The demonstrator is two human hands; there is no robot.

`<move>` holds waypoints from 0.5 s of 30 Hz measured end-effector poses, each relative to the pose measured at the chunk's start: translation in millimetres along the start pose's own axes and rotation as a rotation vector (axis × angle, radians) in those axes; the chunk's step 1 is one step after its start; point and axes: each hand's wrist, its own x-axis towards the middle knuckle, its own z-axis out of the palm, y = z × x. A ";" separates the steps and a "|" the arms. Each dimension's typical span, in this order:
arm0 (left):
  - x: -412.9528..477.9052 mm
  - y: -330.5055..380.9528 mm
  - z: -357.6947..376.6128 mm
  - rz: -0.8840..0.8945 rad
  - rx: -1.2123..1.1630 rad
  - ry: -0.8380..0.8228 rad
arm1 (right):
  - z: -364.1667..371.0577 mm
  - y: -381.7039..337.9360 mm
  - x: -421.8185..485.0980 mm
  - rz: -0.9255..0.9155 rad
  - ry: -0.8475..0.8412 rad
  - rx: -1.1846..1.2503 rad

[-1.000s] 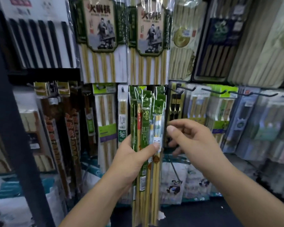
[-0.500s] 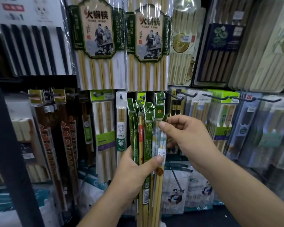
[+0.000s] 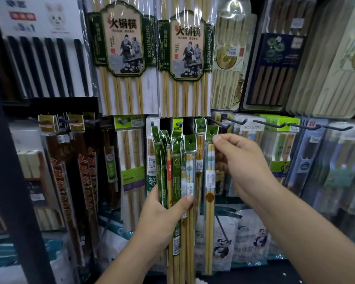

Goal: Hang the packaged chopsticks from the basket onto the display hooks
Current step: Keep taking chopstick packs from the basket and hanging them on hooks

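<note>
Left hand (image 3: 164,214): grips bundle of packaged chopsticks (image 3: 176,171), several packs unhung. Right hand (image 3: 244,167): pinches green header of single pack (image 3: 210,181), just below display hook (image 3: 219,123), not yet threaded. Basket: out of view. Progress judged partial.

Found open air on the near side, between the left hand (image 3: 162,218) with its bundle of packs (image 3: 177,171) and the right hand (image 3: 244,167), passable from below and from the front. Noted one display hook (image 3: 219,122) projecting forward just above the single pack (image 3: 210,181) pinched by the right hand, tip bare. Recorded tight headroom there: large hot-pot packs (image 3: 184,58) hanging down to just over the hook row. Logged a hung pack (image 3: 199,144) just left of that hook, crowding the approach. Observed further bare hook tips (image 3: 271,124) to the right, jutting forward. Marked a dark upright post (image 3: 8,181) closing off the far left.
</note>
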 end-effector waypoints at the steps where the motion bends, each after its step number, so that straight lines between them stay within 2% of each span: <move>1: 1.0 -0.3 -3.0 -0.013 0.020 0.002 | 0.6 -3.1 4.2 -0.019 0.011 -0.025; 5: 2.6 1.0 -10.5 -0.028 0.061 0.028 | 6.2 -5.3 18.5 -0.063 0.052 -0.125; 15: -2.7 6.8 -12.5 -0.009 0.034 0.058 | 14.1 -7.0 22.7 -0.069 0.107 -0.155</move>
